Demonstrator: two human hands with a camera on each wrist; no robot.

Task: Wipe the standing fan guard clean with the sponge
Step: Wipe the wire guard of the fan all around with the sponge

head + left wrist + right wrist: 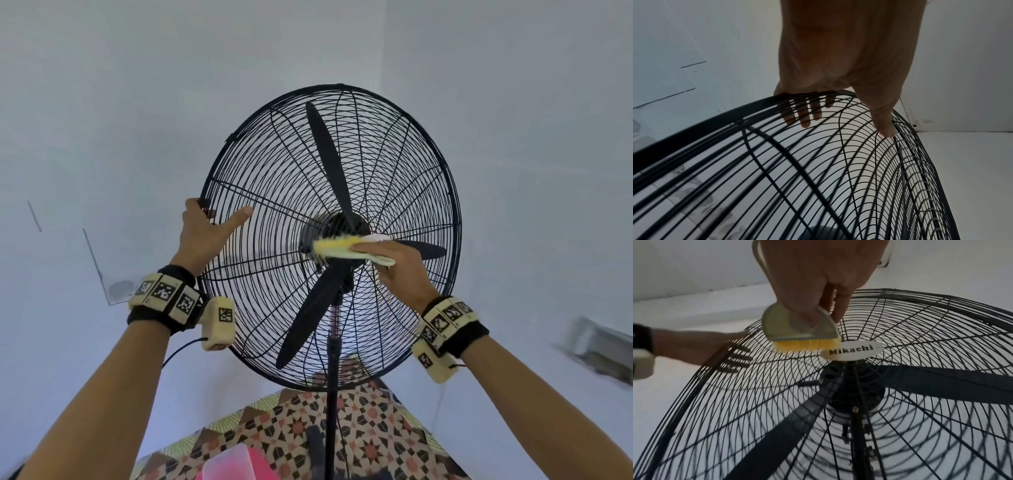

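The standing fan's black wire guard [342, 86] faces me, with three dark blades [329, 161] behind it. My left hand [209, 233] grips the guard's left rim. Its fingers [805, 116] curl behind the wires and the thumb [884, 123] lies on the front. My right hand [400, 267] holds the sponge [337, 248], a pale-backed scrubber with yellow bristles. In the right wrist view the sponge [797, 331] presses on the guard's [920, 331] centre, just left of the white "Mikachi" badge [852, 351].
The fan's black pole [330, 411] runs down to a patterned tile floor [376, 428]. A pink object [236, 462] sits low in front of me. White walls meet in a corner behind the fan.
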